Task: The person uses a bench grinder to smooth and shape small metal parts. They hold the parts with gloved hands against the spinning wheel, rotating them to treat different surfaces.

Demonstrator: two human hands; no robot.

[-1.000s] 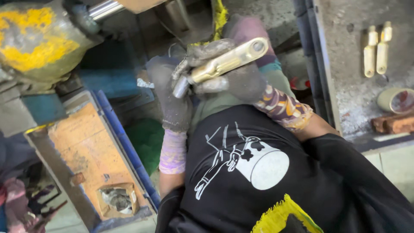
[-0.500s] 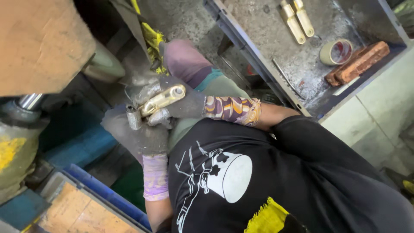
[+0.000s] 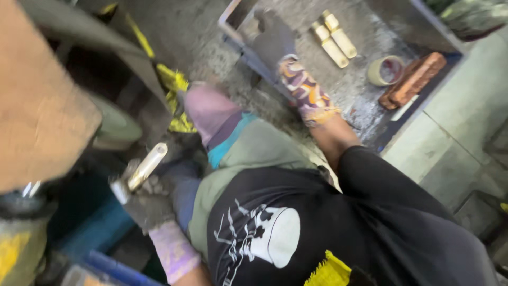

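Observation:
My left hand (image 3: 147, 205), in a grey glove with a purple cuff, is low at the left and grips a short brass rod (image 3: 148, 165) with a metal fitting at its lower end. My right hand (image 3: 271, 38), in a dark glove with a patterned sleeve, is stretched out over the grey metal tray (image 3: 365, 106) at the top. It lies flat near the tray's left rim with nothing seen in it. Two brass pieces (image 3: 334, 38) lie on the tray just right of that hand. The view is blurred.
A roll of tape (image 3: 384, 71) and a brown brick-like block (image 3: 414, 78) lie on the tray's right side. A large brown and green machine body (image 3: 42, 116) fills the left. Yellow cloth (image 3: 174, 90) hangs beside my purple-clad knee (image 3: 209, 108). A blue crate edge (image 3: 114, 267) shows below.
My right hand has let go of the brass rod and reached up to the tray. My left hand has dropped to the lower left with the rod. The view has swung.

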